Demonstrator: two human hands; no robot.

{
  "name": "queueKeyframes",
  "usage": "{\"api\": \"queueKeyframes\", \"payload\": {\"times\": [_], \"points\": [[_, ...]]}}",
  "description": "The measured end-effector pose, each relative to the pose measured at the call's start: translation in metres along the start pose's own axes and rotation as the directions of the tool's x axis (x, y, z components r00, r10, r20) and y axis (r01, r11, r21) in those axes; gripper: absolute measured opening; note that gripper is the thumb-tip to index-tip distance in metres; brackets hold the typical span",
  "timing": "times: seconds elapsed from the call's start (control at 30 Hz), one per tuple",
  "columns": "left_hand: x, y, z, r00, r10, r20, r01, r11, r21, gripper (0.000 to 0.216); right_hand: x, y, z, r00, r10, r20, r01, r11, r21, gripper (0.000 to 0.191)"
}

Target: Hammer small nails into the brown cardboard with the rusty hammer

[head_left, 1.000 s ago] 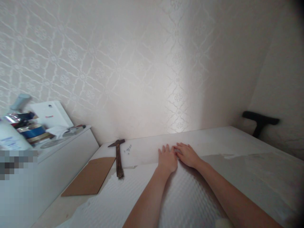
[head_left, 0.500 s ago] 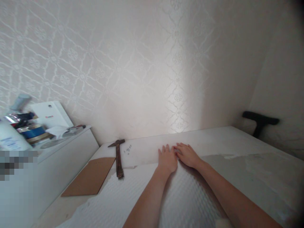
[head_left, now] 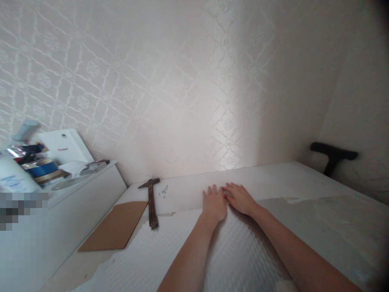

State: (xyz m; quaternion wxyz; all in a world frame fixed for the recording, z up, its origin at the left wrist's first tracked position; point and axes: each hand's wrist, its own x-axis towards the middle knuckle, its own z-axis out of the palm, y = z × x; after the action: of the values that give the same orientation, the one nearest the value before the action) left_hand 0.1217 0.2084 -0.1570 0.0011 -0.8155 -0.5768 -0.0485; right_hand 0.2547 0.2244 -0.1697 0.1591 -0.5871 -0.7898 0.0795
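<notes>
My left hand (head_left: 214, 205) lies palm down on the white tabletop (head_left: 185, 192), by the far edge of a white quilted-looking sheet (head_left: 158, 247). Its fingers are stretched out and slightly spread. Close against it, my right hand (head_left: 240, 198) also rests flat with fingers extended, its fingertips by the left hand's thumb side. I see nothing held in either hand. Off to the left lies a hammer (head_left: 152, 202) with a worn brown handle, its head toward the wall. Several small metal pieces, perhaps nails or screws (head_left: 164, 191), are scattered just right of the hammer head.
A brown cardboard piece (head_left: 118, 227) lies left of the hammer. Beyond it, a white cabinet (head_left: 85, 207) carries a white box (head_left: 67, 146), tape rolls (head_left: 42, 168) and a bottle (head_left: 15, 174). Patterned wallpaper (head_left: 182, 89) backs the table. A black T-shaped object (head_left: 332, 153) stands at the right edge.
</notes>
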Motion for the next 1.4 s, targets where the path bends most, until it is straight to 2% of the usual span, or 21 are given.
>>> {"api": "queueKeyframes", "payload": {"times": [1.4], "points": [[-0.0008,0.0014,-0.0016,1.000,-0.005,0.002,0.005,1.000,-0.015,0.050,-0.0013,-0.0019,-0.0026,1.000,0.007,0.008,-0.007,1.000,0.003,0.045]]}}
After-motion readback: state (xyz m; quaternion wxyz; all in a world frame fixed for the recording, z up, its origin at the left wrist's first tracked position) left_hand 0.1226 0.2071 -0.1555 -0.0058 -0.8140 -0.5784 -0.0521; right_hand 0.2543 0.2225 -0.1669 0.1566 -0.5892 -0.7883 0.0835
